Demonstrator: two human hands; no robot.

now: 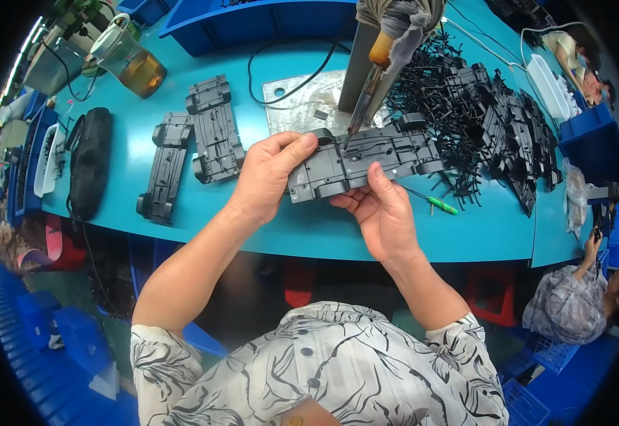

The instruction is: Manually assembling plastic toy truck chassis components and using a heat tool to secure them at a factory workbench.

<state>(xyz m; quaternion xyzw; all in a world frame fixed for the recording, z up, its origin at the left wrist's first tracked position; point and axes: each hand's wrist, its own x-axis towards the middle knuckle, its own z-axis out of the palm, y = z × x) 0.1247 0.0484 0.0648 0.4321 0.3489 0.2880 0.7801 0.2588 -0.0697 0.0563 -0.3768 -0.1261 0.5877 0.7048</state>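
Observation:
Between both hands is a black plastic toy car chassis [366, 160], held level over the front of the table. My left hand [272, 167] grips its left end, thumb on top. At the near edge, my right hand [384, 213] has its thumb against the side and its fingers underneath. The tip of a soldering iron [366, 99], fixed on a stand with cloth wrapped round its top, touches or nearly touches the chassis's upper face. A metal plate [302, 106] lies beneath and behind. Two similar chassis, one longer [215, 131] and one narrower [164, 170], rest left of my hands.
Piled black plastic parts [479, 113] cover the table's right side. A green-handled screwdriver [443, 205] lies near my right hand. At the left are a jug of amber liquid [130, 60] and a black case [91, 163]. A blue bin [252, 25] stands behind; co-workers sit at the right.

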